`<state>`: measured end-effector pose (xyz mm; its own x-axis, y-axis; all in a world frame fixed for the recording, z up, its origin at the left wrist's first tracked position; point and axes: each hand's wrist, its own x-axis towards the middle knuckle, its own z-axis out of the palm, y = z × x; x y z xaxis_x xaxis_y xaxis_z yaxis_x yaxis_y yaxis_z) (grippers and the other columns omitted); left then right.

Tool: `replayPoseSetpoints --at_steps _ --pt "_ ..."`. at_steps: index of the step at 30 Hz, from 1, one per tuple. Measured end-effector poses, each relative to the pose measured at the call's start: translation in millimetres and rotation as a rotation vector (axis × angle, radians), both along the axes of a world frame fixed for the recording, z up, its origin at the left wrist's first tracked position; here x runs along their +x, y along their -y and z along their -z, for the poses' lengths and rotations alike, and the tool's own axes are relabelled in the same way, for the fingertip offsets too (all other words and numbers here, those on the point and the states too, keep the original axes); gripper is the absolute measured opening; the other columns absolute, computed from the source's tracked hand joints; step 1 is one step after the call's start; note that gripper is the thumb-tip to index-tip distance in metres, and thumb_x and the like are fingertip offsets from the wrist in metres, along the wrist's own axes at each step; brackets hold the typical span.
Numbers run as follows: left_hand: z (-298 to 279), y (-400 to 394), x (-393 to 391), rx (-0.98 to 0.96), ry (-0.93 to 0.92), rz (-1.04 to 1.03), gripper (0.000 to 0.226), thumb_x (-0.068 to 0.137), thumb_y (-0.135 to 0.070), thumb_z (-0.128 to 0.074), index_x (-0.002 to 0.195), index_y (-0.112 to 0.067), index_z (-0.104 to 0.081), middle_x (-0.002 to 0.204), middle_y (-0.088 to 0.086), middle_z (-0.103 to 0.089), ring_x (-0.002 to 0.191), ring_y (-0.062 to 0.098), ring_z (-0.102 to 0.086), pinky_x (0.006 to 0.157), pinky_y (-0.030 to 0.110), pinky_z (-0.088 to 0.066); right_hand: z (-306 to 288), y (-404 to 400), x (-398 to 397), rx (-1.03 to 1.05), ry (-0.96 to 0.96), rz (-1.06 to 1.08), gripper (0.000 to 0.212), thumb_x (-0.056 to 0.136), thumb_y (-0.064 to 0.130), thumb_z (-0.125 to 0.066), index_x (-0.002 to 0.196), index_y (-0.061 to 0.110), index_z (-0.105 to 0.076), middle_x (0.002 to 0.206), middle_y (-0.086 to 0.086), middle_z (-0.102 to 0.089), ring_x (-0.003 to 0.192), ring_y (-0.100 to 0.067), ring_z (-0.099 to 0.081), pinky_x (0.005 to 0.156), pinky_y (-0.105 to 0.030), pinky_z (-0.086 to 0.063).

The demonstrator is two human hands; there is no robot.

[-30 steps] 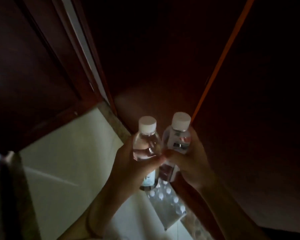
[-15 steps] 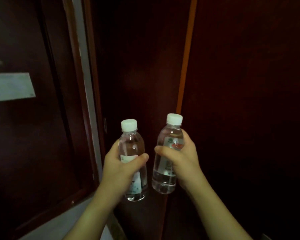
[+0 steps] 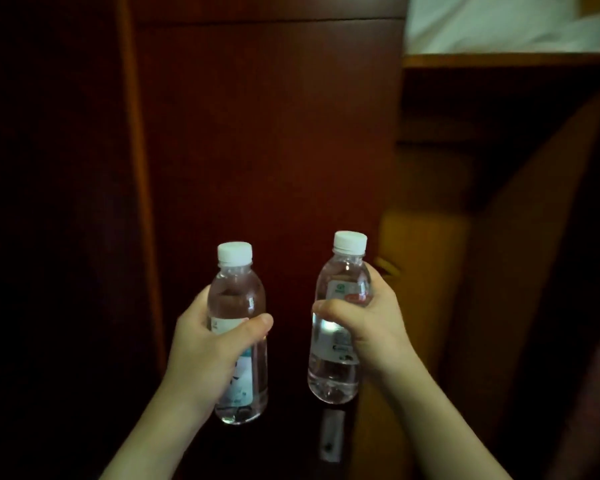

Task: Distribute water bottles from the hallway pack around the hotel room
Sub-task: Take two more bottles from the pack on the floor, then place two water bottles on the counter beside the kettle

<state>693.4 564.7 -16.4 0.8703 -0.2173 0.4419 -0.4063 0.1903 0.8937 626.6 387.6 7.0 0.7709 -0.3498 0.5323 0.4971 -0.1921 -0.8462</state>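
Observation:
My left hand [image 3: 208, 344] grips a small clear water bottle [image 3: 238, 299] with a white cap, held upright at lower centre. My right hand [image 3: 371, 327] grips a second clear water bottle [image 3: 340, 278], also upright, with a white cap and a red-and-green label. The two bottles are side by side, a hand's width apart, in front of a dark wooden door [image 3: 267, 140]. The hallway pack is out of view.
A dark wooden door frame [image 3: 136, 168] runs down the left. The door's edge with a metal latch plate [image 3: 331, 438] sits below the bottles. To the right, the opening shows a wooden floor [image 3: 426, 271], a wooden ledge [image 3: 499, 60] and white bedding [image 3: 499, 22].
The view has swung up and to the right, from the floor and the pack to the door and the room beyond. Both hands have kept their bottles and moved slightly apart.

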Motion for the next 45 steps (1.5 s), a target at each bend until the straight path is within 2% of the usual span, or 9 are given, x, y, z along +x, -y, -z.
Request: replayPoseSetpoints --at_steps 4,10,15,19,23,30,36,41,45 --pt "-6.2 77.3 -47.5 -0.023 0.012 0.278 0.035 0.05 -0.03 -0.08 0.083 -0.022 -0.069 0.084 0.014 -0.073 0.071 0.026 -0.072 0.059 0.03 -0.056 -1.2 59.3 -90.4 0.001 -0.008 0.297 0.05 0.049 0.023 -0.079 0.094 0.011 -0.061 0.081 -0.004 -0.065 0.073 -0.021 -0.065 0.069 -0.043 -0.058" --pt "-19.4 207.9 -167.6 0.024 0.074 0.662 0.05 0.052 -0.037 -0.079 0.099 -0.024 -0.067 0.091 0.005 -0.075 0.078 0.023 -0.075 0.063 0.033 -0.055 -1.1 137.2 -265.8 0.055 0.049 0.681 0.032 0.056 0.005 -0.074 0.085 0.009 -0.062 0.069 -0.001 -0.063 0.064 -0.016 -0.062 0.06 -0.029 -0.054" --pt "-16.0 320.4 -312.7 -0.007 0.042 0.924 0.038 0.056 -0.019 -0.075 0.092 -0.025 -0.068 0.079 -0.002 -0.076 0.068 0.015 -0.072 0.052 0.021 -0.054 2.2 193.1 -433.2 0.057 0.044 1.015 0.038 0.055 0.009 -0.075 0.091 0.007 -0.064 0.071 -0.002 -0.065 0.066 -0.017 -0.064 0.063 -0.033 -0.056" --pt "-8.0 390.4 -429.0 0.006 0.016 1.111 0.056 0.05 -0.028 -0.082 0.104 -0.022 -0.07 0.083 0.004 -0.076 0.075 0.022 -0.073 0.061 0.031 -0.055 0.8 216.3 -552.1 0.047 0.041 1.218 0.036 0.056 0.007 -0.072 0.09 0.007 -0.063 0.066 0.003 -0.064 0.057 -0.007 -0.063 0.051 -0.018 -0.051" --pt "-1.7 444.5 -527.0 0.04 0.011 1.306 0.039 0.059 -0.019 -0.08 0.096 -0.027 -0.071 0.087 0.007 -0.075 0.076 0.022 -0.074 0.059 0.028 -0.057 6.0 236.6 -642.4 0.061 0.044 1.409 0.029 0.059 0.006 -0.073 0.084 0.017 -0.063 0.069 0.002 -0.067 0.058 -0.004 -0.065 0.05 -0.015 -0.052" --pt "13.8 556.1 -639.4 0.094 0.051 1.496 0.039 0.075 0.009 -0.074 0.094 -0.025 -0.068 0.079 0.001 -0.069 0.061 0.003 -0.067 0.048 0.015 -0.051 22.4 314.9 -742.8 0.081 -0.013 1.611 0.035 0.076 -0.008 -0.071 0.085 0.024 -0.058 0.079 -0.003 -0.064 0.058 0.0 -0.064 0.047 -0.009 -0.049" --pt "23.4 685.3 -698.3 0.098 0.035 1.556 0.047 0.053 -0.031 -0.081 0.098 -0.036 -0.069 0.088 -0.002 -0.074 0.082 0.021 -0.072 0.068 0.039 -0.058 37.9 430.1 -792.1 0.105 -0.043 1.728 0.031 0.069 0.0 -0.076 0.087 0.019 -0.06 0.08 -0.006 -0.064 0.061 -0.007 -0.065 0.053 -0.016 -0.054" --pt "10.4 803.1 -749.3 0.069 0.081 1.656 0.045 0.062 -0.028 -0.08 0.104 -0.028 -0.063 0.09 0.005 -0.072 0.079 0.023 -0.072 0.063 0.031 -0.057 23.1 535.6 -832.3 0.088 -0.046 1.816 0.034 0.066 0.008 -0.076 0.089 0.025 -0.058 0.086 -0.005 -0.065 0.065 -0.002 -0.066 0.051 -0.009 -0.049" --pt "8.7 884.2 -795.6 0.041 0.101 1.712 0.039 0.067 -0.021 -0.081 0.101 -0.03 -0.063 0.088 0.006 -0.071 0.079 0.024 -0.072 0.06 0.026 -0.056 14.2 606.7 -875.4 0.057 -0.064 1.868 0.031 0.072 0.004 -0.075 0.093 0.02 -0.058 0.093 -0.016 -0.065 0.076 -0.021 -0.067 0.053 -0.011 -0.051"
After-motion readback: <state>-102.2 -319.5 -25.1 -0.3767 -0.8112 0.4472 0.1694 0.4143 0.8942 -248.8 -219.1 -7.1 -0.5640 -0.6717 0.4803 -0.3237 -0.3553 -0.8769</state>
